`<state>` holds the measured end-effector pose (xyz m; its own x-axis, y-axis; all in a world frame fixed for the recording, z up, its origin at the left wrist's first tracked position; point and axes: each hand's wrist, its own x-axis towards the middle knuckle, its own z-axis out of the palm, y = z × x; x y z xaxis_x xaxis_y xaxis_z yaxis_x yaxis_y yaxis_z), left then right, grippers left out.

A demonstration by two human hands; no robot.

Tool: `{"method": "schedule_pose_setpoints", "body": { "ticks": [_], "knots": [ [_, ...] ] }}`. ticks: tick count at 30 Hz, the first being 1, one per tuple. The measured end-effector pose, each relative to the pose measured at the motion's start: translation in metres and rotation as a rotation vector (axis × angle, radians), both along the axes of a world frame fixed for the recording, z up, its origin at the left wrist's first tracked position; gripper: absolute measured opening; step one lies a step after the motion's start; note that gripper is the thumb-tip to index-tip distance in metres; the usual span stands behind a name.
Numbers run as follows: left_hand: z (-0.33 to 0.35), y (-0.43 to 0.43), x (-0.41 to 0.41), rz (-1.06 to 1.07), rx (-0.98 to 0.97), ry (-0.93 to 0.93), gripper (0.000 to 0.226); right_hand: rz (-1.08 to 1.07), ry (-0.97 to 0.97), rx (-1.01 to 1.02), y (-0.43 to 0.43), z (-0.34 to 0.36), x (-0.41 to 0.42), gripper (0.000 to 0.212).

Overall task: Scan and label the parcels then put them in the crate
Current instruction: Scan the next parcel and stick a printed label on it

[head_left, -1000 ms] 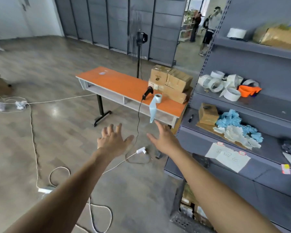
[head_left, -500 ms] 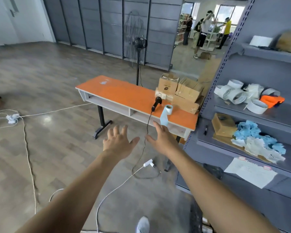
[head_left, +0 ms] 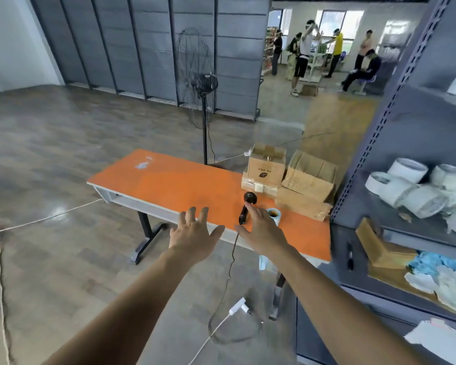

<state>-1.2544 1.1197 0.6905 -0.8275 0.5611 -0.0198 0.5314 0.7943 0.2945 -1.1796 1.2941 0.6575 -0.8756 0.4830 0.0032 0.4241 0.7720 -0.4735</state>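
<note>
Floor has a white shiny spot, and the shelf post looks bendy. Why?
Head view: the floor shows glare, likely a light reflected off its glossy surface. Head view too: the shelf post bows because the wide-angle lens bends lines near the edges.

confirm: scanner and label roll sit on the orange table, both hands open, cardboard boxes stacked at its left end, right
Not the left end: the head view shows the cardboard boxes stacked at the right end of the orange table, by the shelving. The scanner and label roll sit on the table, and the left hand and right hand are open.
</note>
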Motion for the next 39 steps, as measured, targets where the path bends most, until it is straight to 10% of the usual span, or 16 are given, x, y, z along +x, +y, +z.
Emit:
{"method": "schedule_pose_setpoints", "body": {
  "ticks": [19, 39],
  "knots": [
    [-0.002, 0.138, -0.27, -0.409, 0.027, -0.135, 0.067, -0.474, 0.019, -0.006, 0.087, 0.015, -0.19, 0.069],
    [-0.005, 0.305, -0.304, -0.446, 0.087, -0.23, 0.057, -0.524, 0.053, -0.074, 0.246, 0.016, -0.215, 0.068]
  ]
}}
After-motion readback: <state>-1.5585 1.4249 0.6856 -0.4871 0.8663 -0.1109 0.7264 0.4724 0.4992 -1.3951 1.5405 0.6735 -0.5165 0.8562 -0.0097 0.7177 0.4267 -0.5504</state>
